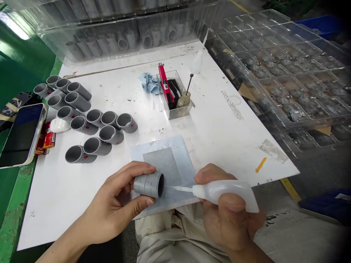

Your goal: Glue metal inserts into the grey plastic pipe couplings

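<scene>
Low over the front of the white table, my left hand [117,204] grips a short grey tube [145,185] between thumb and fingers, its dark open end facing right. My right hand [227,223] is wrapped round a white squeeze bottle [230,193] lying nearly level. The bottle's thin nozzle points left at the tube's opening; its clear tip is faint, so I cannot tell whether it touches the rim. Beneath both lies a pale blue sheet [178,146] with a grey square [161,162] on it.
Several grey tubes [109,135] stand at the left, near a phone [23,131]. A clear box [179,114] holds a red tool [166,86] and a small jar [184,100]. Behind it are a blue cloth [150,83] and another bottle [196,62]. Clear trays [287,73] are stacked right.
</scene>
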A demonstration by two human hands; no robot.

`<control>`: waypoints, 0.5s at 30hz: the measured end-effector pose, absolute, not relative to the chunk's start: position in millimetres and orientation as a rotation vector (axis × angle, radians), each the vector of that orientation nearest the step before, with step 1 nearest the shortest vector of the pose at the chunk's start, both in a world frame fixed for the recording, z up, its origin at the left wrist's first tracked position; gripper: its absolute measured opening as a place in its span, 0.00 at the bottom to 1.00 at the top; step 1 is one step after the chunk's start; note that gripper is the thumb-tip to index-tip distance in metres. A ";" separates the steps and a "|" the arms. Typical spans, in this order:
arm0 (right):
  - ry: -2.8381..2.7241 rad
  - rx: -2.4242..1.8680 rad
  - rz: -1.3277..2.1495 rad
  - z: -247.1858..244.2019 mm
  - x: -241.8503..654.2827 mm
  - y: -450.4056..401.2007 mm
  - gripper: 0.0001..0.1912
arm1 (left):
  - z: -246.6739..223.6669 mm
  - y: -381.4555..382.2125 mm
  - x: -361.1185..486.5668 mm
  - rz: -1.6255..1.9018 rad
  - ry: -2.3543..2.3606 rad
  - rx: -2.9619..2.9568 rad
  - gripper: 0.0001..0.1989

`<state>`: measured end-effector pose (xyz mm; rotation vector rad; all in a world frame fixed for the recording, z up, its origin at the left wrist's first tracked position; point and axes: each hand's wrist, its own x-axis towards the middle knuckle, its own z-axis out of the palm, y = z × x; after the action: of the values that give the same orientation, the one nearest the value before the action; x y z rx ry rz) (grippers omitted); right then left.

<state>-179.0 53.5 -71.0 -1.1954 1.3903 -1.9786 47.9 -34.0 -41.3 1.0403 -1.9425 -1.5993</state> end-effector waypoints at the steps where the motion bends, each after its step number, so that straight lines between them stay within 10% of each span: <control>1: 1.388 -1.192 -1.979 -70.6 -178.9 53.7 0.12 | -41.2 -34.0 48.0 -1.592 -1.947 1.040 0.25; 15: 1.434 -1.163 -2.026 -65.9 -176.3 49.7 0.12 | -40.9 -33.6 47.4 -1.611 -1.939 1.048 0.26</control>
<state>-176.3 49.7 -65.9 -1.1626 1.4342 -2.0260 47.4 -33.6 -40.9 1.0475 -1.9393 -1.6110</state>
